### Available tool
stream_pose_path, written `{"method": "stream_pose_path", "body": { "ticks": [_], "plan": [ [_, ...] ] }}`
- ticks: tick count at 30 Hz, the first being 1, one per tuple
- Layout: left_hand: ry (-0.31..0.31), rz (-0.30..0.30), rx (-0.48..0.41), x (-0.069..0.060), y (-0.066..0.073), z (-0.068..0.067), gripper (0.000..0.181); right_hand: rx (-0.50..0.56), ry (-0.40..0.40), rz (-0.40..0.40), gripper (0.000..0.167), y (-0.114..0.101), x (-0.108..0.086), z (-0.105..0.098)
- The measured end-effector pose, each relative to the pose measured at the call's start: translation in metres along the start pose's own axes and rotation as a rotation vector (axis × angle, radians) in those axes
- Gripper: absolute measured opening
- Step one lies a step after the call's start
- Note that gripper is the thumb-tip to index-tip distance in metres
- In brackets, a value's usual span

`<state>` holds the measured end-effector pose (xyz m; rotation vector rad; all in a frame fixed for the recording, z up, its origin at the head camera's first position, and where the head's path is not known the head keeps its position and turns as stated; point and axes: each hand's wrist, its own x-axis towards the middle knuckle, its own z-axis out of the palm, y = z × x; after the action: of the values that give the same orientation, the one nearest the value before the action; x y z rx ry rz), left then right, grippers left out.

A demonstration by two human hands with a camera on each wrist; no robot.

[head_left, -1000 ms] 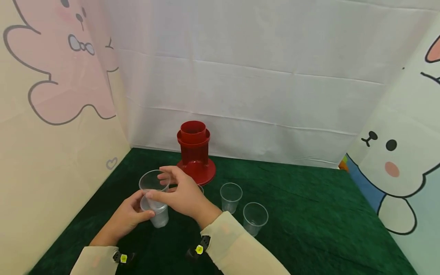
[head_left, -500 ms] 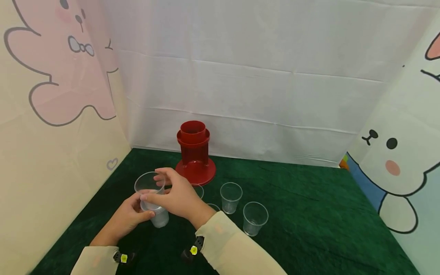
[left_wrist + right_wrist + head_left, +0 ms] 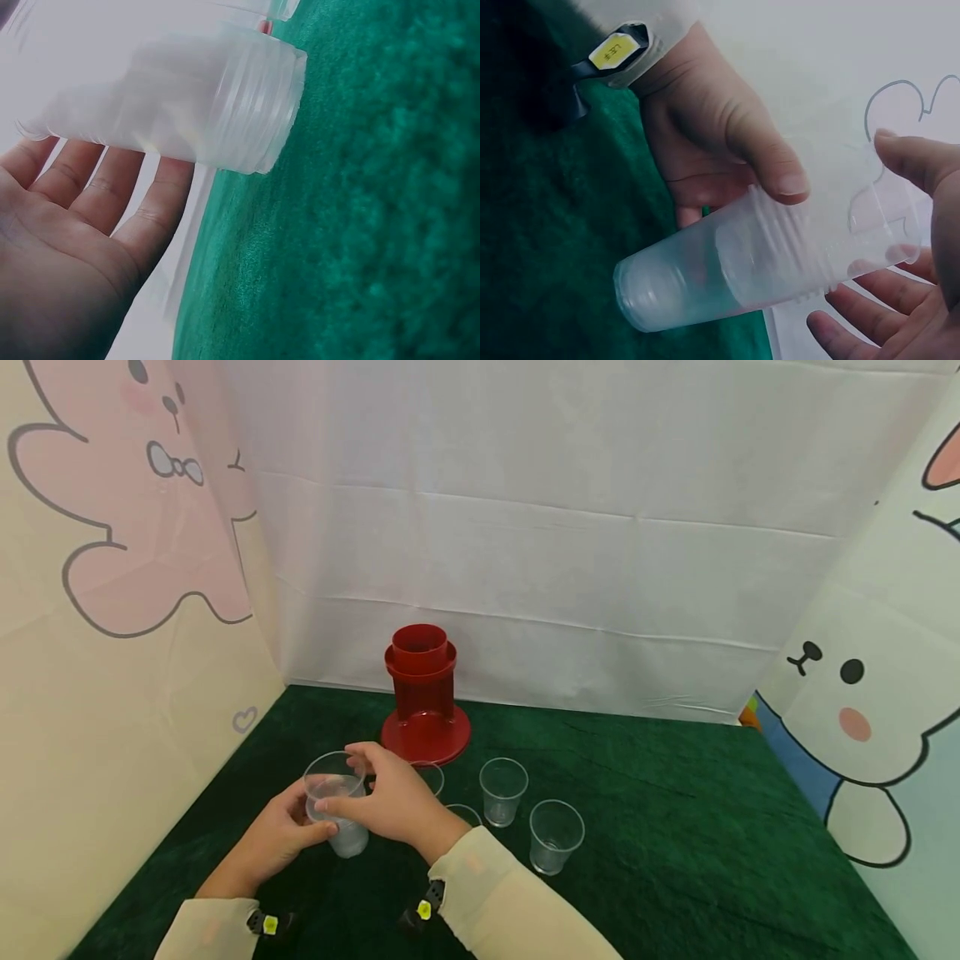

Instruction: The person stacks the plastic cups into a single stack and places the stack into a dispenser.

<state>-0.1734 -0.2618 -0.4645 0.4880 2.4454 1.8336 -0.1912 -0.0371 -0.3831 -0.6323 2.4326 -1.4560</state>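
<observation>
My left hand (image 3: 277, 831) holds a stack of clear plastic cups (image 3: 349, 840) slightly above the green cloth, thumb on the near side and fingers round the back. One more clear plastic cup (image 3: 330, 777) sits partly inside the stack's top, its rim standing higher. Around that upper cup my right hand (image 3: 393, 797) has its thumb and fingers. In the right wrist view the cup rims (image 3: 787, 240) bunch together near the left thumb, and the right fingers (image 3: 889, 300) lie along the upper cup. The left wrist view shows the stack's ridged lower end (image 3: 259, 105) above the cloth.
Two clear cups (image 3: 503, 792) (image 3: 557, 837) stand upright to the right. The rims of two more show partly behind my right arm. A red cylindrical stand (image 3: 423, 693) with a round base stands at the back. Green cloth (image 3: 675, 827) covers the table; printed curtains enclose it.
The upper cup first shifted a little left, then came down deeper into the stack with my right hand. My left hand has stayed nearly still. More rims show beside my right arm.
</observation>
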Motion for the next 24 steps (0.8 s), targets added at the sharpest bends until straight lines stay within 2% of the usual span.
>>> {"method": "stream_pose_path", "body": {
  "ticks": [17, 24],
  "plan": [
    [0.005, -0.030, 0.013, -0.0022, 0.0058, 0.0012, 0.053, -0.023, -0.039, -0.002, 0.077, 0.0026, -0.0007, -0.0005],
    [0.023, -0.044, 0.003, -0.0024, 0.0054, 0.0003, 0.057, -0.019, -0.022, -0.048, 0.077, 0.0035, -0.0080, -0.0070]
  ]
}}
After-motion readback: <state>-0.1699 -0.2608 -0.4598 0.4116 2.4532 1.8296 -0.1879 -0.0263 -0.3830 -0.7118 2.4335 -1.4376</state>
